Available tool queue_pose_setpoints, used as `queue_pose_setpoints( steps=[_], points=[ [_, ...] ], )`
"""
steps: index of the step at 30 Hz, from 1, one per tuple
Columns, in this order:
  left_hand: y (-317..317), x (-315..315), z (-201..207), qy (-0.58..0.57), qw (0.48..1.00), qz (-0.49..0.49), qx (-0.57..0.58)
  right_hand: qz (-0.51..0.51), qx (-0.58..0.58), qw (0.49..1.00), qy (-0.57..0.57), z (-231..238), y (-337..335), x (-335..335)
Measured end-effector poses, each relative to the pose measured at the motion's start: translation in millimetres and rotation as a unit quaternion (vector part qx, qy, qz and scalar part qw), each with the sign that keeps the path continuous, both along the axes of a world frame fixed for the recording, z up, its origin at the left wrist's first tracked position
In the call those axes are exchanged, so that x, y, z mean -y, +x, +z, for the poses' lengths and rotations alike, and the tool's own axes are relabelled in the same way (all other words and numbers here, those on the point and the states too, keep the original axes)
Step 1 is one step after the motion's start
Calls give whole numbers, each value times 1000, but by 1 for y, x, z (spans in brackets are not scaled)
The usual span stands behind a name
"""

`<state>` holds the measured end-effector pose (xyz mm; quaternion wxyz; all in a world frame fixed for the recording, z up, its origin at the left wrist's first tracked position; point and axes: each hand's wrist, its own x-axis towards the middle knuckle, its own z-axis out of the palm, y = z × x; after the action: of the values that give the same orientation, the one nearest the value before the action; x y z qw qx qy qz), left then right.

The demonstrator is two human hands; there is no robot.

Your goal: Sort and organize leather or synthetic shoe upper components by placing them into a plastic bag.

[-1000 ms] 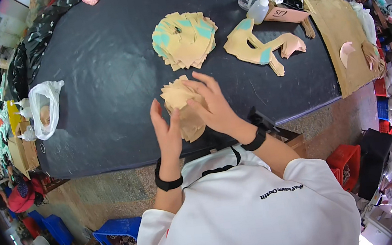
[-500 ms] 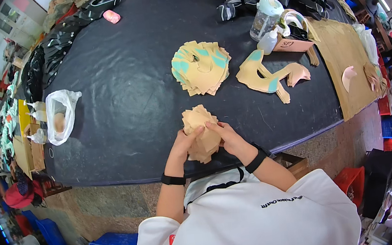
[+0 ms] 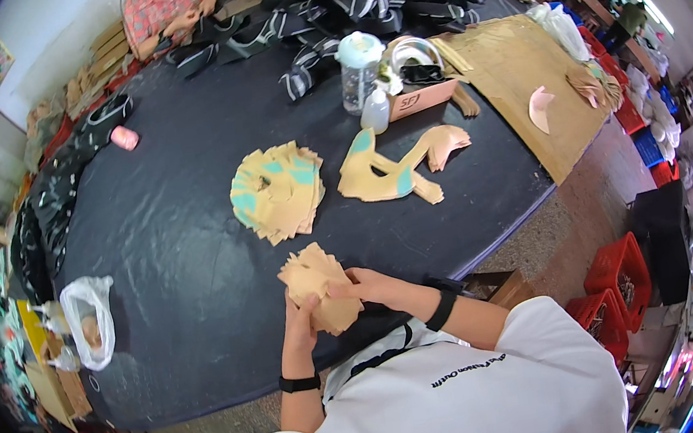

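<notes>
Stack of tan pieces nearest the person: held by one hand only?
No, the left hand and the right hand both hold the stack of tan pieces.

A head-worn fisheye looks down over hands [image 3: 379, 288] and table [image 3: 174, 290].

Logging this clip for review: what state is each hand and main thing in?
Held stack: fanned, edges uneven
Left hand: closed on held stack
Right hand: closed on held stack
Round stack: fanned, lying flat
Curved pieces: piled, lying flat
Jug: upright, lid on
Bottle: upright
Carton: open-topped, items inside
Bag: open, something inside
Black pieces: heaped
</notes>
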<state>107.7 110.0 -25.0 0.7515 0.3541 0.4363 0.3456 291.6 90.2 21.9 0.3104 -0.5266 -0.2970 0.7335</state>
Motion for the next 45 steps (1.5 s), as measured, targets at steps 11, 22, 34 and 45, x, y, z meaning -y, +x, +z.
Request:
queue_pose_setpoints(
  steps=[11,22,34,45],
  points=[
    [-6,4,-18,-66,987,2,146,-335,398,781,346,207,289,11],
    [39,-12,41,-93,978,56,180,-32,547,745,381,89,356,-203],
    [66,-18,65,-46,965,47,255,-117,737,516,420,-26,315,-290],
    [70,-16,27,53,998,17,39,-431,60,787,438,64,298,-211]
  ],
)
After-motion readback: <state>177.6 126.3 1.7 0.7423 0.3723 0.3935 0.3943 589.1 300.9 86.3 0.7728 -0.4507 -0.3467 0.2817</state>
